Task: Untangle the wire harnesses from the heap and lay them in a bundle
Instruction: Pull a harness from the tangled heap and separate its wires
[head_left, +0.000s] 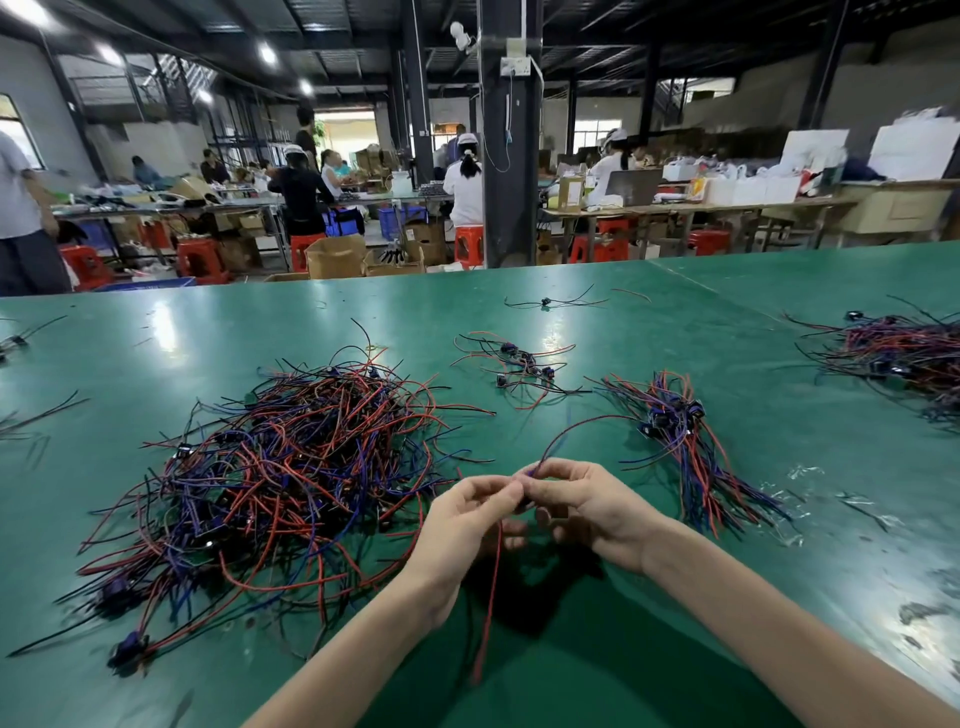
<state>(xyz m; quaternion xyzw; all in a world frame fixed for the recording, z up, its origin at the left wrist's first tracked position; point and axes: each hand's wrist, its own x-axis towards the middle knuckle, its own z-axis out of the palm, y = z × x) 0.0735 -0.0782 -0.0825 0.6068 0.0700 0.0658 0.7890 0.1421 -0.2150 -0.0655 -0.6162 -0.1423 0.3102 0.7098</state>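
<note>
Lower centre of frame: left hand (467, 512) and right hand (587, 506) met above the counter (675, 322), fingers (506, 491) curled, both pinching one harness (544, 457) near its middle. I judged it was held clear of the heap (291, 478), centre left, so its leads could be checked free. Long axis ran roughly up-down in frame: red lead (491, 597) hung toward the bottom edge, blue lead (587, 423) arced up and right toward the bundle (680, 431), right of centre, its likely destination.

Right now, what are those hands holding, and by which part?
One wire harness, pinched by left hand and right hand where its red and purple wires meet.
</note>
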